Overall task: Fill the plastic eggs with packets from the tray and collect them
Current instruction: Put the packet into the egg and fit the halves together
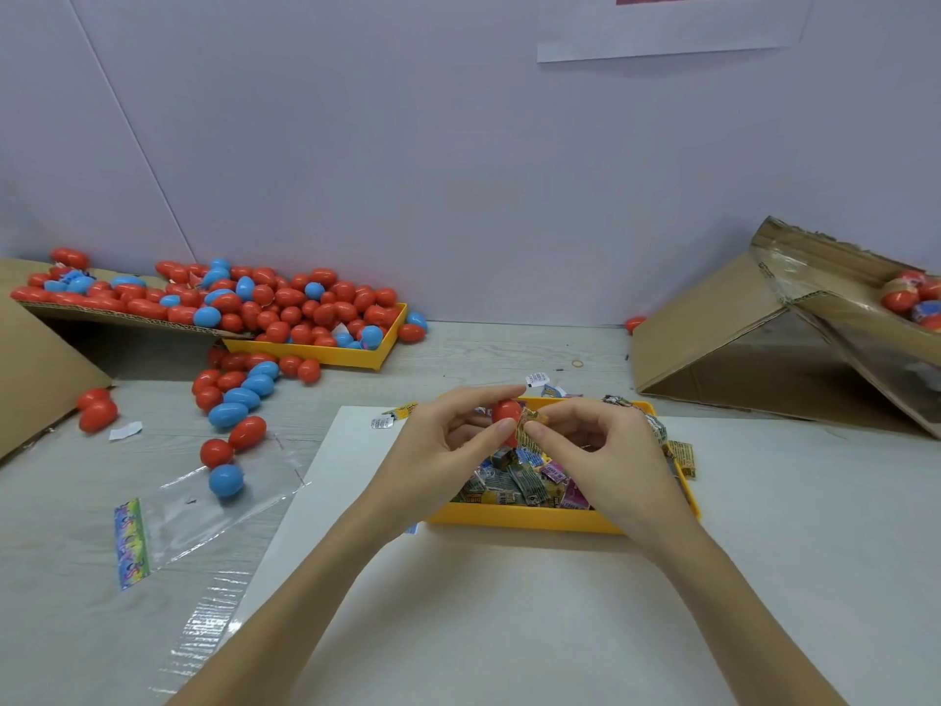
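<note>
At centre frame, above the near yellow tray (529, 517) of mixed packets (514, 481), the left hand (433, 445) pinches a red egg (505, 412) between thumb and fingers, while the right hand (606, 450) pinches a yellowish packet (527, 430) touching that egg. In the upper left of the frame, a pile of red and blue eggs (285, 303) covers a second yellow tray (326, 355) and cardboard, spilling onto the table (66, 501). At right, a tilted cardboard box (738, 328) holds a few eggs.
</note>
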Available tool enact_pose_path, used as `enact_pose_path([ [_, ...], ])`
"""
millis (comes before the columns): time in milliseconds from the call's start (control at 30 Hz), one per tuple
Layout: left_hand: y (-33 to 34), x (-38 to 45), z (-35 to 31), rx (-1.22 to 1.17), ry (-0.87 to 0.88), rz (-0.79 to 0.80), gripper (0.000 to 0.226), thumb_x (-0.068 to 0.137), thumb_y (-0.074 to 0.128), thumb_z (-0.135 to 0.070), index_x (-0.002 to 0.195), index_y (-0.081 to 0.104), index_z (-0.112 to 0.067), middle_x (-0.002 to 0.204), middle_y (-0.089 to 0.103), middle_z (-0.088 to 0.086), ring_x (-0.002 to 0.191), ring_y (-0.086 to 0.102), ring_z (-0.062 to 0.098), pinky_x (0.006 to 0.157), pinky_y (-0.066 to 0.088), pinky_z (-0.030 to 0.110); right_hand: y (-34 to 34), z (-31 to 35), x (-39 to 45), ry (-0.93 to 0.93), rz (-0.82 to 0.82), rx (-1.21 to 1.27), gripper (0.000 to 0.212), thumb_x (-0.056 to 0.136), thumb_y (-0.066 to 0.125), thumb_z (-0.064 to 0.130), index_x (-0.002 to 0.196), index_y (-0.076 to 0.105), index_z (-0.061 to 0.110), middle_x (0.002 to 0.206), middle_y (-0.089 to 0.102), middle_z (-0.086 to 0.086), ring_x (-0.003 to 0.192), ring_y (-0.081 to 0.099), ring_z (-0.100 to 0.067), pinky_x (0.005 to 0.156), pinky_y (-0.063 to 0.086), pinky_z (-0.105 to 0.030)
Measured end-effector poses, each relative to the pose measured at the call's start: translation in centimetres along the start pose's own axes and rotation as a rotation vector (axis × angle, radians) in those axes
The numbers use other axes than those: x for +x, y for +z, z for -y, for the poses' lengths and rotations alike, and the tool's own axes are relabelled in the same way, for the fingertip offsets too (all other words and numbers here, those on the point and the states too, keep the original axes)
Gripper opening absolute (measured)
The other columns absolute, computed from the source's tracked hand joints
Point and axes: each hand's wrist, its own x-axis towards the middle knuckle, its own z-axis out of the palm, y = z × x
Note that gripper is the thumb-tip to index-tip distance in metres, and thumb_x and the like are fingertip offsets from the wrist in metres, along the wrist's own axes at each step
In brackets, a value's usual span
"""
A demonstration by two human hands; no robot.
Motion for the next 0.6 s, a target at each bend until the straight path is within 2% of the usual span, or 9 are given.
enact_pose_path([
  [33,0.01,0.02,0.03,0.004,0.011,-0.004,0.036,0.098,0.067,-0.012,0.133,0.069,-0.023,0.118,0.072,0.002,0.099,0.072,0.016,0.087,0.057,0.021,-0.02,0.03,-0.01,0.020,0.006,0.020,0.002,0.088,0.080,0.023,0.089,0.078,0.024,0.077,0.076,0.007,0.074,0.071,-0.005,0.069,0.054,-0.018],
  [133,0.10,0.05,0.13,-0.023,0.037,-0.005,0.039,0.096,0.070,-0.012,0.134,0.068,-0.022,0.117,0.070,0.006,0.101,0.072,0.016,0.088,0.056,0.021,-0.03,0.05,-0.06,0.059,0.015,0.072,0.011,0.087,0.080,0.021,0.097,0.079,0.018,0.082,0.078,0.003,0.080,0.074,-0.010,0.071,0.056,-0.020],
  [267,0.17,0.03,0.38,-0.020,0.113,0.021,0.054,0.087,0.078,-0.015,0.139,0.064,-0.020,0.116,0.066,0.005,0.104,0.072,0.023,0.094,0.057,0.027,-0.11,0.24,-0.15,0.085,0.005,0.130,0.013,0.087,0.081,0.018,0.100,0.079,0.016,0.083,0.079,0.003,0.082,0.075,-0.008,0.069,0.056,-0.017],
  [433,0.24,0.10,0.64,0.009,0.179,-0.042,0.055,0.086,0.079,-0.014,0.138,0.063,-0.021,0.114,0.065,0.004,0.104,0.071,0.025,0.096,0.057,0.030,-0.29,0.56,-0.15,0.189,-0.015,0.288,0.014,0.086,0.080,0.014,0.099,0.077,0.019,0.084,0.080,-0.001,0.082,0.076,-0.009,0.068,0.054,-0.014],
  [533,0.19,0.13,0.61,-0.018,0.159,-0.061,0.051,0.088,0.078,-0.014,0.136,0.065,-0.023,0.114,0.066,0.002,0.103,0.072,0.022,0.095,0.056,0.027,-0.38,0.52,-0.08,0.223,-0.034,0.276,0.008,0.089,0.078,0.013,0.095,0.078,0.019,0.084,0.079,-0.002,0.083,0.074,-0.008,0.072,0.055,-0.020],
  [600,0.24,0.11,0.56,-0.020,0.148,-0.060,0.048,0.090,0.077,-0.013,0.135,0.066,-0.022,0.112,0.066,0.001,0.101,0.072,0.021,0.094,0.056,0.026,-0.41,0.60,-0.07,0.254,-0.029,0.289,0.012,0.093,0.073,0.011,0.096,0.079,0.021,0.085,0.077,-0.004,0.081,0.070,-0.006,0.076,0.056,-0.028],
])
